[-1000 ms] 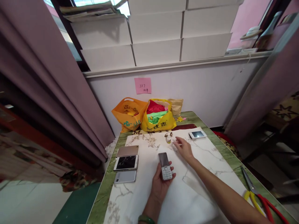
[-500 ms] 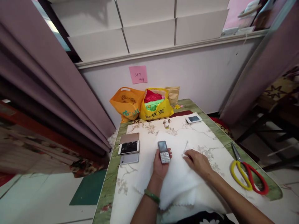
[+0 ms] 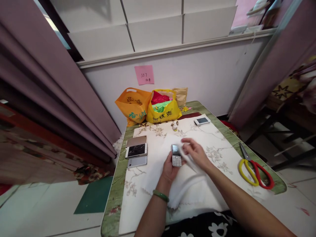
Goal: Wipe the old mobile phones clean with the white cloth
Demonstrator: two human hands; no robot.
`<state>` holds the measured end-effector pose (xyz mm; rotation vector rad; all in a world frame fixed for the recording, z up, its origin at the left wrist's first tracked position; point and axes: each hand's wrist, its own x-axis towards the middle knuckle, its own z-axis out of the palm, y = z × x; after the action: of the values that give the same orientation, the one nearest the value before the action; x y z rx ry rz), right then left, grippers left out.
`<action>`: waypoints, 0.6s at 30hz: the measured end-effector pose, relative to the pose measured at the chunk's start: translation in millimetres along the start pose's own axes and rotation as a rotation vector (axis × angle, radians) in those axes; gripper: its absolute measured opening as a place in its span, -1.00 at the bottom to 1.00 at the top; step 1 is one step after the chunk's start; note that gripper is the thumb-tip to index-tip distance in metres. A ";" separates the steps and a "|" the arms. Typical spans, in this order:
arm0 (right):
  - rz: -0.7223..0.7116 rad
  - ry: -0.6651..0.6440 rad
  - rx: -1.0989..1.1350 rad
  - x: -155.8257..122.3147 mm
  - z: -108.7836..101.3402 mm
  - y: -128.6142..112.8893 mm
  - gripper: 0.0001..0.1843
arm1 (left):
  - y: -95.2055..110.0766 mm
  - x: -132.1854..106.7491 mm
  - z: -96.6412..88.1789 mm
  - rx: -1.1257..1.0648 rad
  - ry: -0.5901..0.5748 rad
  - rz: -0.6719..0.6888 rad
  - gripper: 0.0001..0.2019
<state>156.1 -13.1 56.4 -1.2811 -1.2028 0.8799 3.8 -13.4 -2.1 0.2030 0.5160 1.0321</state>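
A silver keypad mobile phone (image 3: pixel 176 160) lies face up in my left hand (image 3: pixel 169 171), its fingers curled round the back and edges. My right hand (image 3: pixel 197 155), slightly blurred, is closed on a corner of a white cloth (image 3: pixel 188 190) just right of the phone's screen. The rest of the cloth drapes down over the table under both wrists. To the left, a gold phone (image 3: pixel 135 141), a white phone with a cracked-looking dark screen (image 3: pixel 136 150) and a silver-grey phone (image 3: pixel 137 161) lie in an overlapping row.
Large scissors (image 3: pixel 255 174) with yellow and red handles lie at the right edge of the table. A white phone (image 3: pixel 202 120) and a small bottle (image 3: pixel 175 126) are farther back. Behind stand an orange bag (image 3: pixel 133 105), a yellow bag (image 3: pixel 164 115) and a brown pouch (image 3: pixel 181 95).
My right hand has risen leftward from the table to the phone, lifting the cloth's corner with it. My left hand still holds the phone, now more upright in view.
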 end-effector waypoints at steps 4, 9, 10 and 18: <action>-0.039 -0.084 -0.127 -10.5 8.4 10.2 -0.59 | -3.3 -4.9 4.8 -0.030 -0.056 0.017 -0.64; -0.364 -0.170 -0.596 -9.5 -3.4 14.9 -0.67 | -3.6 -6.5 5.6 -0.051 -0.041 0.049 -0.67; -0.423 -0.229 -0.653 -10.3 -1.3 15.4 -0.66 | -3.7 -6.1 4.3 -0.047 -0.020 0.060 -0.69; -0.587 -0.547 -0.737 -54.1 29.1 37.7 -0.33 | -4.8 -8.3 -9.4 -0.046 0.124 0.045 -0.79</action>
<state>122.1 -53.8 7.6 -1.1379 -2.3393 0.3420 -0.6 -23.6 -9.5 0.1108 0.6012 1.1036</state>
